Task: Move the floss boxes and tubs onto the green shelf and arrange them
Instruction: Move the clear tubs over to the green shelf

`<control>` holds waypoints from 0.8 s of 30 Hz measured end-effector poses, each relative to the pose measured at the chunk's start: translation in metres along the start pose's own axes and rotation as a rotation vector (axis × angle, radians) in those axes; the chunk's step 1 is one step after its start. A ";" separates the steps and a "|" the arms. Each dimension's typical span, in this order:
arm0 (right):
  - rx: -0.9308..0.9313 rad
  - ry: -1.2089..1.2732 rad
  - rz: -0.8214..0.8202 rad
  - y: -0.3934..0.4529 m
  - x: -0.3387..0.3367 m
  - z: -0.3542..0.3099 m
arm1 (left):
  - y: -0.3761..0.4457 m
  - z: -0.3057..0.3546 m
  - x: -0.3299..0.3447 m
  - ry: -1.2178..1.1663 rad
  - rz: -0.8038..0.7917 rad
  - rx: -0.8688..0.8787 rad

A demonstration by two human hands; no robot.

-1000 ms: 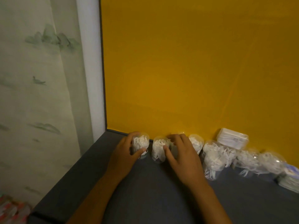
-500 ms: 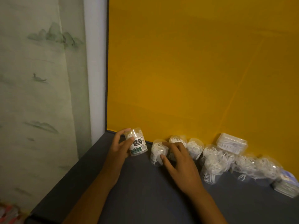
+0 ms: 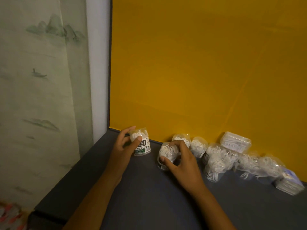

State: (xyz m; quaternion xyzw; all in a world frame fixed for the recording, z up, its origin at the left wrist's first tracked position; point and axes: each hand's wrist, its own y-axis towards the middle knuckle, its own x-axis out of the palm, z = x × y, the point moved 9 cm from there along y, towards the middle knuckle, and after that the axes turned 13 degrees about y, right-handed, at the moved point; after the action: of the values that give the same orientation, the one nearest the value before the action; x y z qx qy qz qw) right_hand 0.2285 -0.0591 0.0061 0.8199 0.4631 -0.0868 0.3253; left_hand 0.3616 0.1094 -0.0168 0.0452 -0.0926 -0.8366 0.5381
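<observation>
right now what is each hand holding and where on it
Left hand grips the labelled floss tub by its upper side wall. Right hand clasps a tilted tub around its side.

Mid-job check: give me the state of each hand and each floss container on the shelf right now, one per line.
Left hand: grip closed on the labelled tub.
Labelled tub: held near upright, label facing the camera.
Right hand: grip closed on the second tub.
Second tub: tilted, held.
Other tubs: jumbled along the yellow wall, several tipped.
White box: resting on top of tubs.
Right-end box: lying flat.
</observation>
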 end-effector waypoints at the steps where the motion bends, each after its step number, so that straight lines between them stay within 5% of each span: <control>1: 0.006 0.030 0.010 -0.001 -0.003 0.000 | -0.001 0.001 0.002 -0.004 -0.001 -0.004; 11: -0.064 0.087 0.184 -0.037 -0.101 -0.035 | -0.037 0.045 0.046 -0.003 -0.056 0.050; 24: 0.006 0.093 0.472 -0.194 -0.305 -0.059 | -0.174 0.122 0.215 -0.059 -0.304 0.133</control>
State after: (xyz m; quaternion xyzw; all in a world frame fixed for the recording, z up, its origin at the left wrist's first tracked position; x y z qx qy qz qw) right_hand -0.1082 -0.1674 0.0994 0.9095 0.2730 0.0281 0.3122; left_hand 0.0959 -0.0026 0.0729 0.0696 -0.1555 -0.9014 0.3981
